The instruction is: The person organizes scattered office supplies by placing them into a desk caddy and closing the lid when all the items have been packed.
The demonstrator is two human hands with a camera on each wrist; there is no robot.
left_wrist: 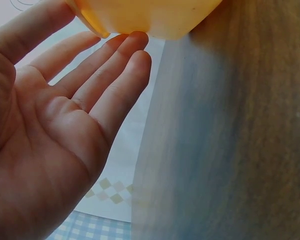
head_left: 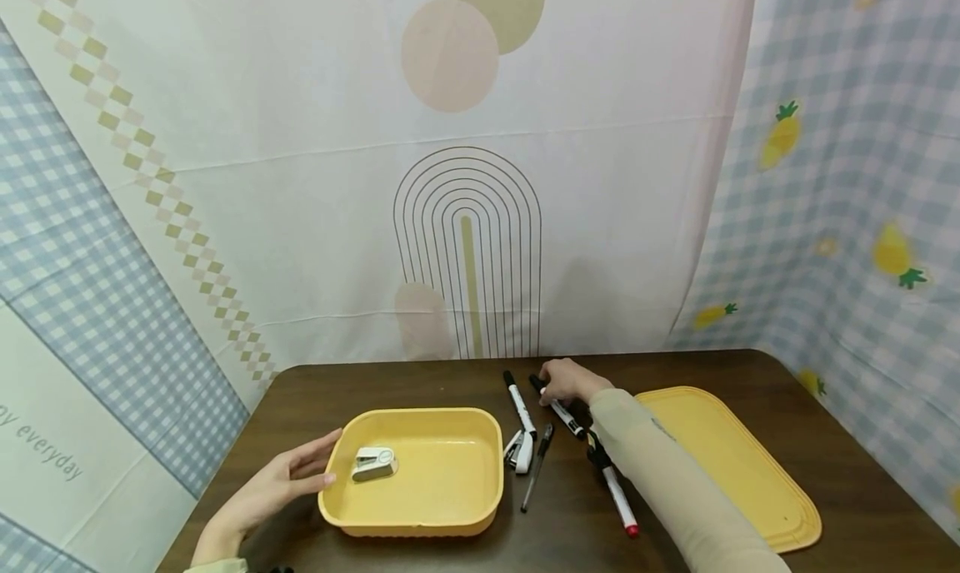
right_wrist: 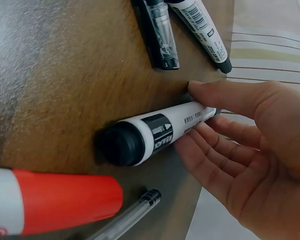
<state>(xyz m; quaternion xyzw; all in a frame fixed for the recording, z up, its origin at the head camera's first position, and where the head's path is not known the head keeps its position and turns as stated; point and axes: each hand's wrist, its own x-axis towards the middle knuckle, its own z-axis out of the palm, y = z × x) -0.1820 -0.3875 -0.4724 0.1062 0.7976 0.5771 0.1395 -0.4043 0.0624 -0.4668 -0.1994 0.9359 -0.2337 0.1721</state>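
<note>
My left hand (head_left: 288,481) touches the left side of a yellow plastic bin (head_left: 442,529), thumb at the rim and the other fingers fairly straight against its wall. A small white stapler (head_left: 374,464) lies inside the bin, towards its left. Toward the back of the table, my right hand (head_left: 572,381) is at a white marker with black ends (head_left: 564,417). The right wrist view has that marker (right_wrist: 165,132) between the thumb and the curled fingers, its black end pointing away from the palm.
Between bin and right arm lie another black-and-white marker (head_left: 520,402), a small white device (head_left: 520,452), a slim black pen (head_left: 537,469) and a red-ended marker (head_left: 621,502). A yellow lid-like board (head_left: 735,473) lies at right, partly behind the sleeve. Printed cloth (head_left: 337,223) hangs behind the table.
</note>
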